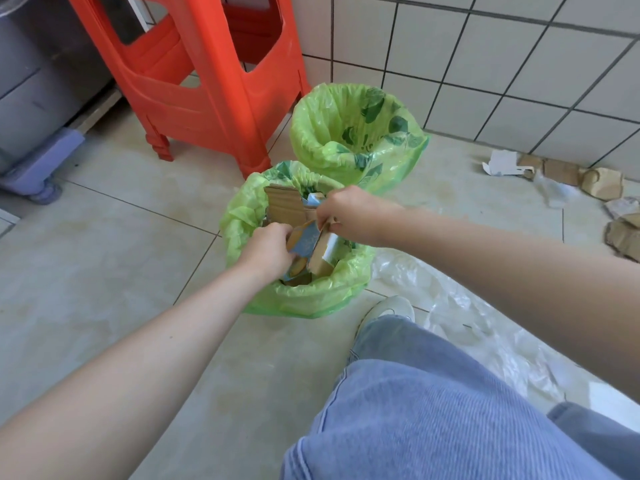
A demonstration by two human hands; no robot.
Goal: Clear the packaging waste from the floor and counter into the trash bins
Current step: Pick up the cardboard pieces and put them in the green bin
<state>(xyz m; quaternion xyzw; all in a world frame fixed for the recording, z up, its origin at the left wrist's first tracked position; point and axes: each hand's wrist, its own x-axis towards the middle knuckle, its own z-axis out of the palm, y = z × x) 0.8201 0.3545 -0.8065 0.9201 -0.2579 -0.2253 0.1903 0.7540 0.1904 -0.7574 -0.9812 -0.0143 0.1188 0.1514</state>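
Two bins lined with green bags stand on the floor tiles. The near bin [242, 216] holds brown cardboard pieces [282, 204] and a blue-and-orange printed carton [308, 242]. My left hand [268, 247] and my right hand [346, 211] both grip that carton over the near bin's mouth. The far bin [311, 133] looks empty inside. More torn cardboard scraps [601, 183] and a white carton piece [500, 164] lie along the wall at the right. A crumpled clear plastic sheet [467, 306] is spread on the floor beside my knee.
A red plastic stool [207, 81] stands just behind the bins. A grey cabinet on a purple wheeled base [41, 161] sits at the left. My knee in blue jeans [433, 393] and a white shoe [391, 308] are at the lower right. A tiled wall [485, 64] rises behind.
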